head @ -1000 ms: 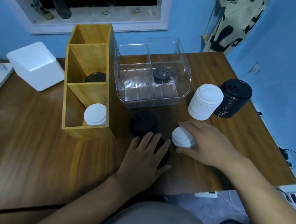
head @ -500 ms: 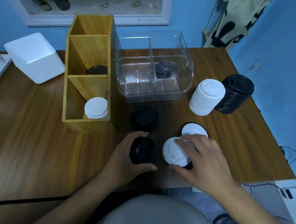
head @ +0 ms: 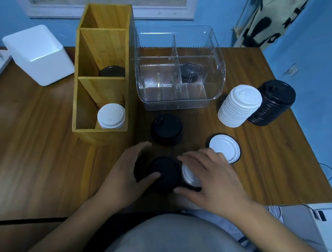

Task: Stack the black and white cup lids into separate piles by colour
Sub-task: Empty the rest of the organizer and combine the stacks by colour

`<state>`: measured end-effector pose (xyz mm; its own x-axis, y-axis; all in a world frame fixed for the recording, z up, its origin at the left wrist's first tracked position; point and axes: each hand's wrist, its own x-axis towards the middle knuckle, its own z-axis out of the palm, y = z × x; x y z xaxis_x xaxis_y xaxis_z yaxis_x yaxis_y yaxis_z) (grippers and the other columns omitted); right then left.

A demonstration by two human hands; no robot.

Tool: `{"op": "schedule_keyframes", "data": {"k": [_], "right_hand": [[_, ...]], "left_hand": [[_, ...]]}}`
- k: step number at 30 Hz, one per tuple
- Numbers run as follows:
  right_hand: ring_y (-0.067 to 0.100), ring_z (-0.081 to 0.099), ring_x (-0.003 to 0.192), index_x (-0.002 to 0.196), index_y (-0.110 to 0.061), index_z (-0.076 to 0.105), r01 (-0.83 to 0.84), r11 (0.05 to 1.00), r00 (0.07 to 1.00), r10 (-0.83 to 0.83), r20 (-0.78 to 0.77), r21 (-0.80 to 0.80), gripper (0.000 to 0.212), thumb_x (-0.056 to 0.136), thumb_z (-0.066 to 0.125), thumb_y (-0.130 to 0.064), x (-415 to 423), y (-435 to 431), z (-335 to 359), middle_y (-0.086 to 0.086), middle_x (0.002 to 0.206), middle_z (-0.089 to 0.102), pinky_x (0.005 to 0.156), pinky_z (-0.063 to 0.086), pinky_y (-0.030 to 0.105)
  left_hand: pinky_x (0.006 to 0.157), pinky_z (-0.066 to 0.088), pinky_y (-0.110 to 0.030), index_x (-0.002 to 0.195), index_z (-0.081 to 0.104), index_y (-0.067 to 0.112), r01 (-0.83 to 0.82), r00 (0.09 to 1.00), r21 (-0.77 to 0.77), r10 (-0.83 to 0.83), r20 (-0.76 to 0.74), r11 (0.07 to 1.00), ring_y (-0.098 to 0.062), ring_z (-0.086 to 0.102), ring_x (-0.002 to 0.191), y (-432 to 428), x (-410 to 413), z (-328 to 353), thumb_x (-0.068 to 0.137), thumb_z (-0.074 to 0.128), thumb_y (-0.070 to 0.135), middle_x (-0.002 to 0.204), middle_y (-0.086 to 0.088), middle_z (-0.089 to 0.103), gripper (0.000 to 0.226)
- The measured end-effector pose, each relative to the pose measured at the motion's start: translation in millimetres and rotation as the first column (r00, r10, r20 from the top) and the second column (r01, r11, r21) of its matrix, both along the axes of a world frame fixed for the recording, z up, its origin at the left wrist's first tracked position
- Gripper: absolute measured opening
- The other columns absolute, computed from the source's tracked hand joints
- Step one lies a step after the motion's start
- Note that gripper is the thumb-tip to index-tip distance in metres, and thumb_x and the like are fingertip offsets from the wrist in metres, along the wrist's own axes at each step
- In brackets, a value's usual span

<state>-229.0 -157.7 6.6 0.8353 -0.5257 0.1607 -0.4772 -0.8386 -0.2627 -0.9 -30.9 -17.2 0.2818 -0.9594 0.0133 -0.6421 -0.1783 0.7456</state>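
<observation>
Head view: my left hand (head: 126, 173) grips black lid (head: 167, 171), right hand (head: 214, 184) pinches white lid (head: 188, 174), both 6 o'clock. Likely light, thin, springy, slick; hold by rim. White pile (head: 239, 107), black pile (head: 273, 103) at 2 o'clock.

Tall white stack (head: 239, 106) stood upright at right rear of worktop (head: 38, 149), touching tall black stack (head: 273, 103) on its right; both many lids deep, ribbed sides. Low black pile (head: 166, 128) sat mid-worktop. Lone white lid (head: 225, 148) lay flat to its right, a thin black rim showing round its edge. Near front edge: black lid (head: 165, 175), top up, gripped by left hand (head: 125, 177); white lid (head: 189, 175) just beside it, tilted, mostly hidden under right hand (head: 214, 182), which gripped it. Short white pile (head: 111, 115) stood in front compartment of wooden organiser (head: 104, 46); dark lid (head: 111, 71) in its middle compartment. One more black lid, blurred, inside clear bin (head: 218, 71).
</observation>
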Motion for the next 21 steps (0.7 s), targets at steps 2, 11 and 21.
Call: {"op": "schedule_keyframes", "data": {"k": [2,11,21], "right_hand": [[0.019,0.052,0.118,0.138,-0.025,0.054,-0.063,0.998,0.992,0.065,-0.104,0.031,0.083,0.077,0.054,-0.081,20,4,4,-0.009,0.13,0.06,0.089,0.043,0.038],[0.011,0.05,0.123,0.141,-0.028,0.052,-0.128,0.962,0.992,0.124,0.032,0.241,0.085,0.071,0.069,-0.072,31,-16,13,-0.012,0.137,0.055,0.103,0.041,0.03],[0.009,0.046,0.125,0.145,-0.023,0.048,-0.043,0.96,0.999,0.05,-0.016,0.278,0.091,0.069,0.08,-0.063,73,-104,30,-0.006,0.135,0.053,0.108,0.032,0.017]], "left_hand": [[0.106,0.031,-0.005,0.153,0.037,0.022,-0.046,0.998,-0.022,0.045,-0.051,0.999,0.011,0.042,0.135,6,3,1,0.091,0.066,0.037,0.145,0.021,0.049,0.069],[0.114,0.04,-0.025,0.149,0.039,0.027,-0.113,0.979,-0.069,0.099,-0.176,0.991,0.002,0.043,0.139,-7,3,-4,0.098,0.057,0.0,0.149,0.013,0.049,0.06],[0.112,0.022,-0.017,0.162,0.001,0.023,-0.15,0.987,0.0,0.15,-0.051,0.989,-0.012,0.033,0.144,-75,-19,-15,0.08,0.085,0.035,0.164,0.003,0.029,0.118]]}}
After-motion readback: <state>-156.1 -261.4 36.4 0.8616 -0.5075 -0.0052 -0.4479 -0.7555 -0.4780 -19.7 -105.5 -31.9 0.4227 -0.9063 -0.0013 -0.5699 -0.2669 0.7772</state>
